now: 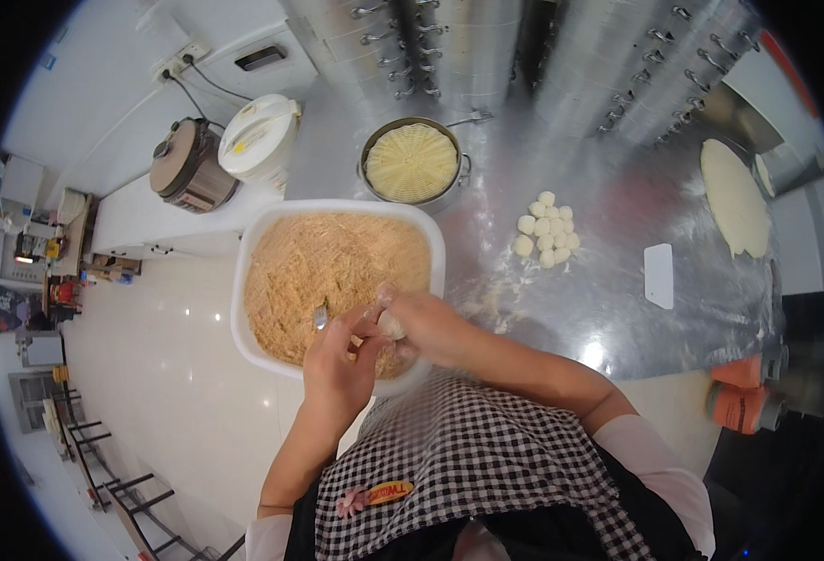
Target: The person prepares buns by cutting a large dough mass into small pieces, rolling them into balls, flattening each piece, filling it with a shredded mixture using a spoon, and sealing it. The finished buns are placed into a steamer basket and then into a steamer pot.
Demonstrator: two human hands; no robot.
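Both hands meet over the near right part of a white plastic tub (239, 308) full of brown, shredded-looking filling (335, 252). Between them is a small piece of pale dough (390, 325), partly covered by fingers. My left hand (342, 343) pinches at its left side, and my right hand (422, 326) cups it from the right. A metal utensil (321, 315) stands in the filling, just left of the hands. Several small dough balls (545, 226) lie grouped on the floured metal table (496, 294) to the right.
Behind the tub sits a round metal steamer (412, 163) with a woven liner. Tall steamer stacks (587, 70) line the back. A white scraper (658, 276) and a large dough slab (735, 200) lie at right. An electric cooker (193, 165) and a lidded white container (259, 140) stand back left.
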